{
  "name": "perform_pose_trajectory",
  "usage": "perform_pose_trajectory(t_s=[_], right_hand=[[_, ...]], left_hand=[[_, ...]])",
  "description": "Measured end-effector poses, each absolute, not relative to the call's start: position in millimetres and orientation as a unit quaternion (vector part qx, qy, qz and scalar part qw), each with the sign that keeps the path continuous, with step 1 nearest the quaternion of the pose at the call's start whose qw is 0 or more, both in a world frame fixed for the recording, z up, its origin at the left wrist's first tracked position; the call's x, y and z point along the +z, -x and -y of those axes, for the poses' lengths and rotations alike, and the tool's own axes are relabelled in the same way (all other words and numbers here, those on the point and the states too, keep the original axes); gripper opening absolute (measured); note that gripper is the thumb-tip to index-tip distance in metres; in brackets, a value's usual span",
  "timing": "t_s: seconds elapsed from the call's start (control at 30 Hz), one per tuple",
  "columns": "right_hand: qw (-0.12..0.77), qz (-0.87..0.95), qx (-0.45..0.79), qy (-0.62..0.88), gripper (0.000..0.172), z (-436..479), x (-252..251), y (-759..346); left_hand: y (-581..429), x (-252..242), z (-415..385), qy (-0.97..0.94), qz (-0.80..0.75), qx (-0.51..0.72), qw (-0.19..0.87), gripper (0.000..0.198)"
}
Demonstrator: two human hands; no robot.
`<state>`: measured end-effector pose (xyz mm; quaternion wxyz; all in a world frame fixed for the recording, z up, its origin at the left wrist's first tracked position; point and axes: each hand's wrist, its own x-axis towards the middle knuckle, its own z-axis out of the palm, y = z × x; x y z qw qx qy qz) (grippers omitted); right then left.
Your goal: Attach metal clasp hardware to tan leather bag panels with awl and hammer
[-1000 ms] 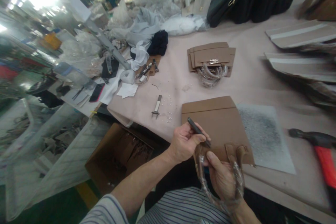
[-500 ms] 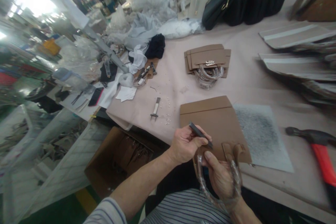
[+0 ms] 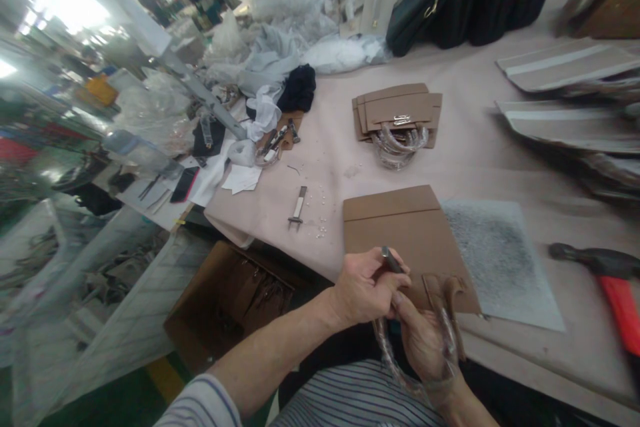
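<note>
My left hand (image 3: 367,287) is closed on a short dark metal rod (image 3: 393,260), its lower end hidden behind my fingers. Under it lies a brown bag panel (image 3: 395,213), its near edge at the table's front. My right hand (image 3: 423,337) reaches through the plastic-wrapped handle (image 3: 395,363) and grips that near edge, thumb on top and fingers hidden below. The two hands touch or nearly touch at the right thumb. A brown strap tab (image 3: 435,290) is on the panel beside the right hand.
Right of the panel lies a smudged pale sheet (image 3: 505,267), then a red-handled hammer (image 3: 617,300). A pronged tool (image 3: 299,208) and small white beads lie to the left. Stacked brown panels (image 3: 397,110) sit behind. An open carton (image 3: 200,307) stands below the table edge.
My left hand has moved slightly right and down, closer to my right thumb. The metal rod is now tilted more upright. My right hand stays on the panel's edge.
</note>
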<state>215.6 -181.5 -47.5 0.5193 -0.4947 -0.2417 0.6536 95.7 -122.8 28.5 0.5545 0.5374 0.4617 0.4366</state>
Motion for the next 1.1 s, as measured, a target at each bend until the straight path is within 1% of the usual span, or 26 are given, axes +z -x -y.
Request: perform_pose_trajectory(t_s=[0.07,0.17,0.3,0.4,0.53,0.8,0.93,1.1], right_hand=[[0.507,0.232,0.664,0.498,0.037,180.5,-47.8,-214.7],[0.503,0.221,0.667,0.503,0.042,176.0,-41.8,-212.1],[0.501,0.206,0.667,0.511,0.05,165.8,-28.1,-207.7],[0.501,0.197,0.663,0.52,0.051,158.5,-20.1,-204.5],[0.506,0.188,0.657,0.526,0.052,154.8,-15.7,-201.2],[0.489,0.176,0.659,0.543,0.054,161.0,-22.3,-203.2],[0.49,0.172,0.661,0.541,0.054,162.7,-24.4,-203.6],[0.49,0.159,0.664,0.541,0.053,163.5,-24.7,-202.5]], left_hand=[[-96.9,27.0,120.5,-0.537,-0.463,0.446,0.547,0.009],[-96.2,26.1,113.9,-0.504,-0.468,0.454,0.566,0.009],[-88.5,26.5,103.1,-0.464,-0.458,0.485,0.583,0.018],[-81.0,25.2,96.9,-0.435,-0.456,0.505,0.589,0.025],[-76.2,16.7,92.3,-0.422,-0.457,0.5,0.602,0.03],[-73.2,1.9,89.3,-0.365,-0.427,0.508,0.653,0.049],[-71.7,4.2,92.0,-0.359,-0.417,0.513,0.659,0.049],[-71.2,3.1,98.4,-0.393,-0.407,0.522,0.638,0.042]])
